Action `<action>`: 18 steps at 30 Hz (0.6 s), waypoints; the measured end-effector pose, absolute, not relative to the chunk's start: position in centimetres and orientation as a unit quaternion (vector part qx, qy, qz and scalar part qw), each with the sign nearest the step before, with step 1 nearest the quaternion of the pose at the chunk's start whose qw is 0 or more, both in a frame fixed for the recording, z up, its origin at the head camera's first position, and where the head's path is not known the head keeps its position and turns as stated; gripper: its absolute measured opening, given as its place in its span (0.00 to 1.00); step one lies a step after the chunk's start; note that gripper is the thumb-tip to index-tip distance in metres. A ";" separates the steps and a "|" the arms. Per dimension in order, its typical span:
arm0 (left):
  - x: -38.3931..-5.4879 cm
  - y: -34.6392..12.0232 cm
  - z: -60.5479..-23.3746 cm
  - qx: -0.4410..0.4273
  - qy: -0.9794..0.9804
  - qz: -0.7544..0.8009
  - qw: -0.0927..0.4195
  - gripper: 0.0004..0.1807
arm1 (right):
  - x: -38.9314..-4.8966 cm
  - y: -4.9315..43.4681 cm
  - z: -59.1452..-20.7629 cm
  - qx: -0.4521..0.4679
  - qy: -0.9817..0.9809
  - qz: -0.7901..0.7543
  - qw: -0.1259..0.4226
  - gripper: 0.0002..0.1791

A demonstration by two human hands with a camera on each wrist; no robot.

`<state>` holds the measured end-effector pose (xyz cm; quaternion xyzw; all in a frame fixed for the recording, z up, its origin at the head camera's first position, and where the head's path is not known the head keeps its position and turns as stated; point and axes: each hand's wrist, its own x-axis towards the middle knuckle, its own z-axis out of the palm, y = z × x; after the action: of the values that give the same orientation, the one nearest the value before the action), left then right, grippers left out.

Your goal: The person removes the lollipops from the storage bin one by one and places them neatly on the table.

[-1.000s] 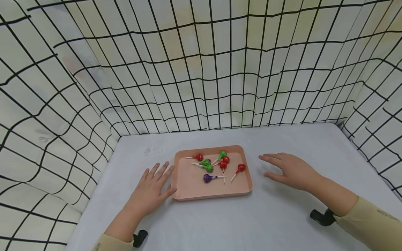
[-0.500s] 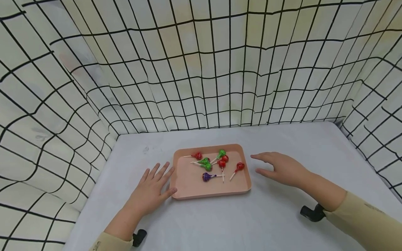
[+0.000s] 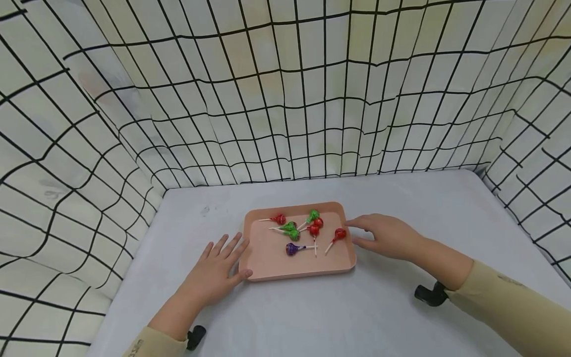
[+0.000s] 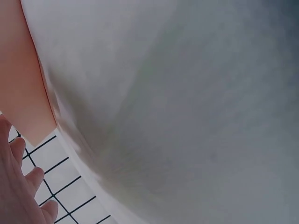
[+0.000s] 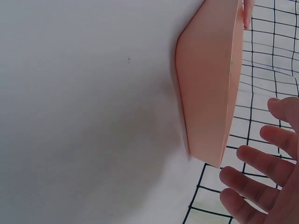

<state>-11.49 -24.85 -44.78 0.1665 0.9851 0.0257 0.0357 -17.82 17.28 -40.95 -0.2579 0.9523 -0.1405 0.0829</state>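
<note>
A peach-pink tray [image 3: 272, 267] lies on the white table with several wrapped lollipops in it. Red lollipops [image 3: 280, 218] sit at the back left and in the middle cluster beside green lollipops [image 3: 294, 235]. A purple lollipop [image 3: 292, 249] lies in front of them. Apart at the right is a red lollipop [image 3: 340, 233]. My left hand [image 3: 214, 275] is spread flat-fingered, its thumb at the tray's left edge. My right hand [image 3: 388, 238] has its fingertips over the tray's right rim, near that red lollipop. In the right wrist view its fingers [image 5: 261, 165] are loosely bent, holding nothing.
White cloth walls with a black grid [image 3: 303, 109] stand behind and at both sides of the table [image 3: 303, 317]. A black wrist camera [image 3: 431, 295] hangs under the right wrist, another wrist camera [image 3: 196, 337] under the left.
My right hand has moved left from the open table to the tray's right rim. The left hand has stayed by the tray's left edge. The lollipops lie as before.
</note>
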 end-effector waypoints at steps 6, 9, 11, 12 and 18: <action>-11.4 -24.7 -44.6 0.167 0.985 0.020 0.039 0.46 | -18.6 16.7 -40.6 -0.274 0.950 -0.131 0.072 0.27; -11.3 -24.6 -44.3 0.166 0.985 0.022 0.040 0.46 | -19.2 16.3 -40.5 -0.287 0.947 -0.122 0.073 0.25; -11.2 -24.6 -44.2 0.166 0.985 0.023 0.041 0.46 | -19.5 16.1 -40.4 -0.294 0.946 -0.114 0.078 0.25; -11.2 -24.6 -44.2 0.166 0.985 0.024 0.042 0.46 | -19.7 15.9 -40.4 -0.298 0.945 -0.108 0.080 0.25; -11.4 -24.7 -44.4 0.172 0.984 0.023 0.044 0.47 | -20.6 15.1 -40.1 -0.317 0.940 -0.081 0.092 0.25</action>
<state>-11.40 -24.69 -44.37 0.1720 0.9838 0.0230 0.0441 -20.57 15.14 -40.15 -0.3170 0.9404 -0.0813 0.0922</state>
